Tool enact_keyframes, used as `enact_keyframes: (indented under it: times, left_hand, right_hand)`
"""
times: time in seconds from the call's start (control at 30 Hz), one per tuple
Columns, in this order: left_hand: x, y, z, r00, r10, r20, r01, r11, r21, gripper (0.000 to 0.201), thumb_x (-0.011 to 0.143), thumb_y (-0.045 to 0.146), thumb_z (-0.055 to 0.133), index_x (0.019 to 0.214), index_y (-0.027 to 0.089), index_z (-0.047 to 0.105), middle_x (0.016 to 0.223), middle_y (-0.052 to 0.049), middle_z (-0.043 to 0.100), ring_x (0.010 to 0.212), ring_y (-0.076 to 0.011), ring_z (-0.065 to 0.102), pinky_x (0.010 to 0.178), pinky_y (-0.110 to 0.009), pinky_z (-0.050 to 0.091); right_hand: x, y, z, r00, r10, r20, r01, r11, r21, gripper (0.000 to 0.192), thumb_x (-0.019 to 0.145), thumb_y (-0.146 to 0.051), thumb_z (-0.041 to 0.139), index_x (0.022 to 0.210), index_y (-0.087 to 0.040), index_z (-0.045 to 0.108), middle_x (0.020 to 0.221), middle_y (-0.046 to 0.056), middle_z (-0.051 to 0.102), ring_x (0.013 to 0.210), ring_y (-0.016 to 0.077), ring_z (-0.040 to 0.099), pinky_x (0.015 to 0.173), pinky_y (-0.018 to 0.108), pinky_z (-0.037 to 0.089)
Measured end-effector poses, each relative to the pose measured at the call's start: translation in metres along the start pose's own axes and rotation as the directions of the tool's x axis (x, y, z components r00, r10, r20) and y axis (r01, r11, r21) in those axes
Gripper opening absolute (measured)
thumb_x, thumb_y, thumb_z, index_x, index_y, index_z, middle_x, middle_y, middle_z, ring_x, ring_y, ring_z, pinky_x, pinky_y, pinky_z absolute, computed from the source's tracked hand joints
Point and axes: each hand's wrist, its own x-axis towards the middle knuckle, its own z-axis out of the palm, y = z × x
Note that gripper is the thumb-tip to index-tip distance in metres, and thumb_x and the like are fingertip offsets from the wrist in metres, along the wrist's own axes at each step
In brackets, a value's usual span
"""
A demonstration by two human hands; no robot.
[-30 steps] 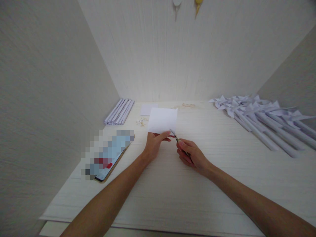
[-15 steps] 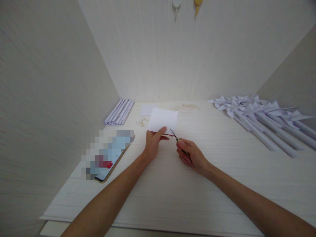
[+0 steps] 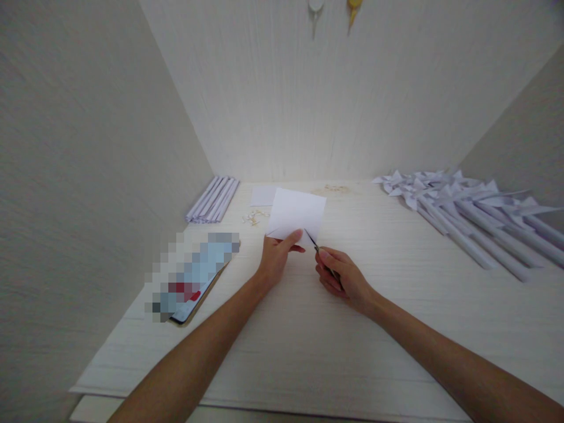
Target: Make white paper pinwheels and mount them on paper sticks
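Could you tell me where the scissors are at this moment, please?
The scissors are in the right hand, mid-table, blades at the lower right edge of the paper sheet held by the left hand.

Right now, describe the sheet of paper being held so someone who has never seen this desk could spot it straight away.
Start at the pale wooden desk and follow the two forearms to where they meet near its middle. The left hand pinches the near edge of a white paper sheet, with the scissors in the right hand at its corner. Unlike the smaller sheet lying behind it, this one is lifted off the desk.
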Motion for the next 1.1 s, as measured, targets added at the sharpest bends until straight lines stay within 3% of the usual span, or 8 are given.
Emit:
enact_keyframes:
  times: [1.1]
  left_hand:
    - [-0.0025,-0.0041,-0.0005,0.997,-0.039,0.064,0.038,0.999,0.022,0.024,0.055,0.026,0.068,0.075,0.014,0.064,0.07,-0.001,0.064,0.058,-0.0107,0.056,0.046,-0.021,0.048]
  right_hand:
    - [-0.0004,-0.0012,0.0017,1.0,-0.01,-0.013,0.01,1.0,-0.001,0.036,0.071,-0.046,0.052,0.053,-0.018,0.037,0.03,-0.011,0.029,0.023,0.0013,0.018,0.024,0.014,0.01]
